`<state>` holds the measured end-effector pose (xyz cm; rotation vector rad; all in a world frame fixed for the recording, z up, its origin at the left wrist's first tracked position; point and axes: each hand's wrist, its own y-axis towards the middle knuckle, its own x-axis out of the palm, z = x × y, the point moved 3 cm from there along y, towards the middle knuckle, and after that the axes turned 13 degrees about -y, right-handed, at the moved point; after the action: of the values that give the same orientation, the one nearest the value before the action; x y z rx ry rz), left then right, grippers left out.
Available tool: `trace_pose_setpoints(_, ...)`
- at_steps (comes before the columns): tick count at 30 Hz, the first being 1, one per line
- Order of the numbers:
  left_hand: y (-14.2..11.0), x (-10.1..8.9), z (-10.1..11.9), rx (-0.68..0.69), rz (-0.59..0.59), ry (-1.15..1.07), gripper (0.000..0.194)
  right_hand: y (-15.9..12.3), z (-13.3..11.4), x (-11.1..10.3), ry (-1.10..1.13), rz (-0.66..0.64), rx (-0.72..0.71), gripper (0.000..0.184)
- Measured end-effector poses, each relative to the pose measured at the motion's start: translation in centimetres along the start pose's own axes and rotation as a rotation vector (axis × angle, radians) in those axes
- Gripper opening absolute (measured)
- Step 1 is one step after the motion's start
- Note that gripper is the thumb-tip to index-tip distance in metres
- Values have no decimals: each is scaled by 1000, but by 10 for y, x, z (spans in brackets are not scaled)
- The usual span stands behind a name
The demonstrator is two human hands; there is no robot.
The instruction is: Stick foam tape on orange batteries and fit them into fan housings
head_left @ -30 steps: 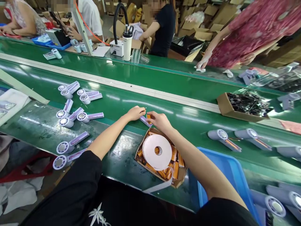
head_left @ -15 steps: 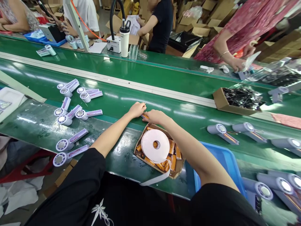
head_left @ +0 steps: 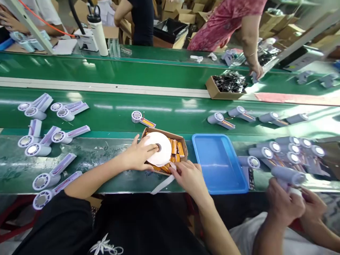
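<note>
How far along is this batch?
Looks filled: lavender plastic fan body beyond the cardboard box, with an orange wrapped cell in its handle.
In hand: left hand on white tape roll, right hand pinching its loose white strip.
Apparently left: lavender plastic bodies at far left, their open handles showing no orange.

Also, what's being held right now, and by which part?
Right hand pinches the flat white tape strip close to the round white tape roll. Left hand lies spread on the roll's top face, fingers at its centre hole.

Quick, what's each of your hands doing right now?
Left hand: open, fingers spread on the white roll.
Right hand: closed, pinching the roll's loose strip.
</note>
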<state>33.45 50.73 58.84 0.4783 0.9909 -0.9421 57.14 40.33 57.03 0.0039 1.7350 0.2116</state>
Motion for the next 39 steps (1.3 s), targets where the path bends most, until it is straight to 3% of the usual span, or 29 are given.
trace_pose_setpoints(3, -4, -14, 0, -38, 26, 14, 71, -10, -4, -5, 105, 27, -42, 39)
trace_pose_setpoints(6, -23, -26, -2, -98, 202, 55, 69, -21, -13, -22, 336, 8, -177, 31)
trace_pose_setpoints(9, -52, -29, -7, -127, 427, 102, 71, -29, -35, -33, 553, -152, -396, 33)
trace_pose_setpoints(12, -80, -24, -9, -164, 637, 133, 76, -27, -53, -29, 721, -429, -637, 31)
trace_pose_setpoints(14, -97, -21, -5, -189, 773, 147, 76, -13, -45, -20, 713, -477, -589, 32)
trace_pose_setpoints(18, -118, -21, 9, -155, 945, 154, 71, 37, -14, 0, 166, -203, -251, 24)
trace_pose_setpoints(21, -120, -20, 12, -167, 935, 153, 69, 61, -12, 16, -123, -189, -307, 18)
trace_pose_setpoints(23, -118, -16, 11, -187, 899, 132, 67, 67, -11, 21, -79, -179, -331, 13)
trace_pose_setpoints(25, -116, -10, 9, -197, 873, 112, 64, 65, -4, 22, 146, -150, -254, 14)
trace_pose_setpoints(27, -114, -3, 9, -182, 849, 104, 63, 58, 8, 20, 502, -105, -77, 22)
trace_pose_setpoints(31, -105, 8, 13, -102, 778, 115, 63, 41, 12, 13, 1120, -9, 236, 51)
trace_pose_setpoints(35, -96, 14, 19, -25, 662, 134, 65, 34, -10, 1, 1281, 10, 347, 58)
trace_pose_setpoints(39, -91, 15, 25, 8, 621, 198, 65, 34, -28, -13, 1178, 10, 289, 54)
